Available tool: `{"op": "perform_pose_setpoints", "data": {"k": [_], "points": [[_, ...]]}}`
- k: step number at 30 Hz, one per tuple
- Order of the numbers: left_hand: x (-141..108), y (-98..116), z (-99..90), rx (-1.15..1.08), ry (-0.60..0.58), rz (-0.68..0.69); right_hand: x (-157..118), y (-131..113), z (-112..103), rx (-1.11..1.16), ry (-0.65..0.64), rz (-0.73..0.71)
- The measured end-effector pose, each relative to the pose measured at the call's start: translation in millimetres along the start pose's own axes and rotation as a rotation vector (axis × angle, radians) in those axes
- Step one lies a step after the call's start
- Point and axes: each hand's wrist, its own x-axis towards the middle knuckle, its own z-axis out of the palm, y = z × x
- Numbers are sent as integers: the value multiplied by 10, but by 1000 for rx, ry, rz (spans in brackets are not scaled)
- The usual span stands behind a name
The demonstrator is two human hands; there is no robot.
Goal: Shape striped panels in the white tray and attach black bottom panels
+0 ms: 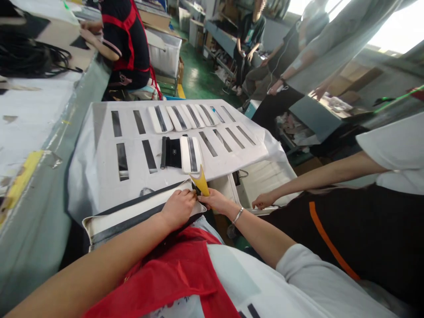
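Note:
Across my lap lies a long white case with a dark stripe and dark edging. My left hand rests on its right end, fingers bent and closed on the edge. At that same corner my right hand grips a yellow tool with a forked tip pointing up; its lower part is hidden in the hand. Just beyond, on the white board, lie a small white striped pouch and a black piece. Several more striped white pouches lie in a row farther back.
The board has rows of dark slots. To the left runs a covered workbench with black cords. A person's hand is near a pale bin at the right. Other people sit and stand behind.

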Motion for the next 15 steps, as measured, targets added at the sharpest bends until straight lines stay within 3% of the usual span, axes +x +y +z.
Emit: {"op": "perform_pose_setpoints", "data": {"k": [9, 12, 15], "points": [[69, 34, -69, -53, -31, -142, 17, 58, 42, 119, -52, 43], [63, 96, -64, -12, -10, -108, -163, -13, 94, 133, 13, 38], [10, 19, 115, 83, 28, 2, -341, -139, 98, 115, 112, -12]]}}
